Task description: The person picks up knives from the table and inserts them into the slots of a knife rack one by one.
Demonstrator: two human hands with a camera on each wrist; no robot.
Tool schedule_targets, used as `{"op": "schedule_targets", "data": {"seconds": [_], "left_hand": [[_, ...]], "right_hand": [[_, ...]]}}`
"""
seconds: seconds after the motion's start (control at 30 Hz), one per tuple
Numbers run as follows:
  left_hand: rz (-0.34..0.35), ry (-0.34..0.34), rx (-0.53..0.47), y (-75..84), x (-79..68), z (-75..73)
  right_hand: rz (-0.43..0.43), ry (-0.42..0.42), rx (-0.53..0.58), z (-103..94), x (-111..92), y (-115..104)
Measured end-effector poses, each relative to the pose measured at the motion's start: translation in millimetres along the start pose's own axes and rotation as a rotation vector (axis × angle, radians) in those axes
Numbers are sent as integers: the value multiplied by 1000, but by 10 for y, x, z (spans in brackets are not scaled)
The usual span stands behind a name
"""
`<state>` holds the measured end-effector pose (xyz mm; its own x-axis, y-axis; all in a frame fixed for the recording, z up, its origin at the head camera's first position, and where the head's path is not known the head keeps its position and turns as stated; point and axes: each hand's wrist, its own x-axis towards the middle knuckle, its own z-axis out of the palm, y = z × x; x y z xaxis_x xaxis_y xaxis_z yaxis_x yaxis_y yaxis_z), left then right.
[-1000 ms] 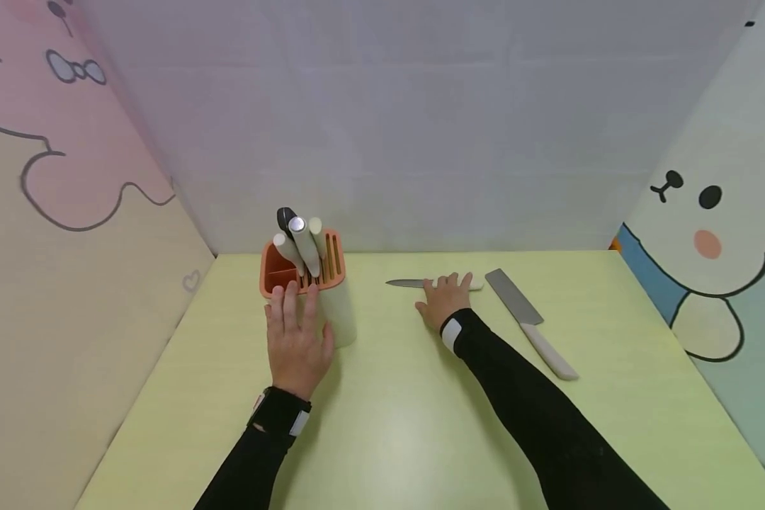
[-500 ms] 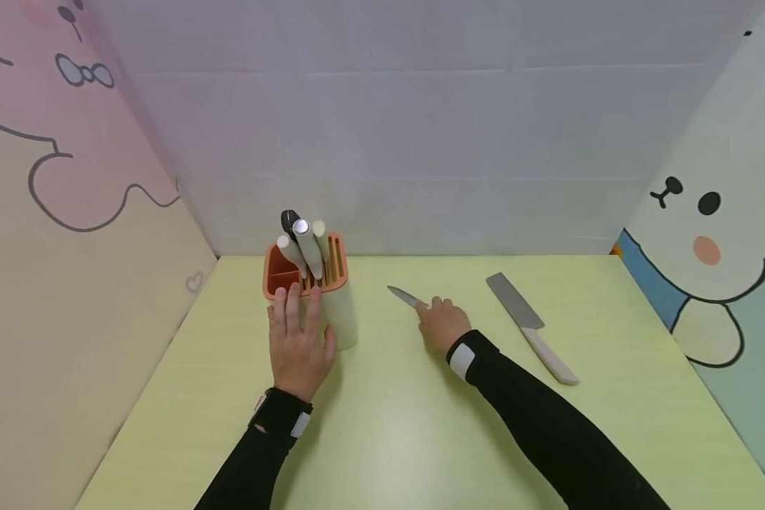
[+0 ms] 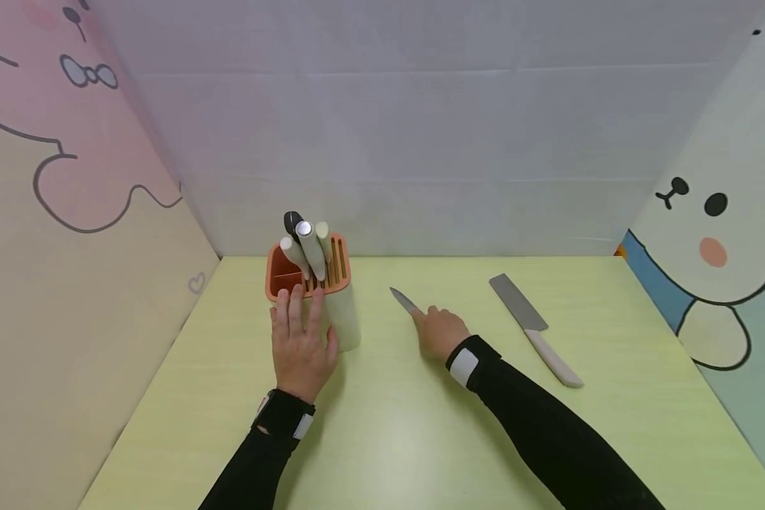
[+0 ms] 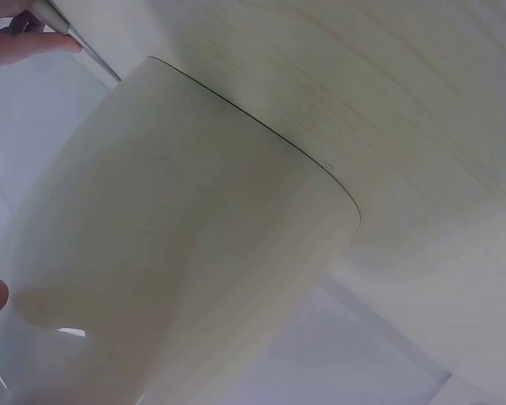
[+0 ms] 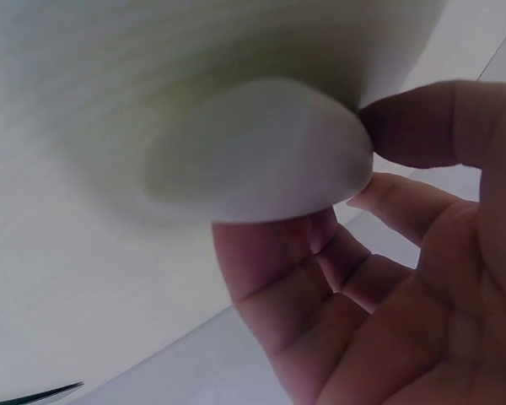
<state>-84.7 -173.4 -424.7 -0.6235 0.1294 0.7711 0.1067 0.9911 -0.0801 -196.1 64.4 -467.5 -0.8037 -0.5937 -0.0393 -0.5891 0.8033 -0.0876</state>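
Observation:
In the head view my right hand grips the pale handle of a small paring knife, its grey blade angled up and left from the fingers. The right wrist view has the rounded white handle end between thumb and fingers. My left hand lies with fingers straight against the near side of a cream knife block with an orange slotted top. The block's wall fills most of the left wrist view, where the right hand also appears at the upper left.
To the right, a cleaver lies flat on the pale yellow table, handle toward me. Several handles, one black, stand in the block. A back wall and patterned side walls border the table.
My right hand took hold of the paring knife's handle and drew it back toward me. Its blade turned from pointing left to pointing up and left. My left hand has stayed at the block.

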Motion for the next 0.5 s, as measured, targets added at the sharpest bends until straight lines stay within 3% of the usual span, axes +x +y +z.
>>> {"op": "schedule_targets", "data": {"seconds": [0.5], "left_hand": [[-2,6,-15,-2,1,16]], "right_hand": [[-28,-34,-4,11,44,61]]}}
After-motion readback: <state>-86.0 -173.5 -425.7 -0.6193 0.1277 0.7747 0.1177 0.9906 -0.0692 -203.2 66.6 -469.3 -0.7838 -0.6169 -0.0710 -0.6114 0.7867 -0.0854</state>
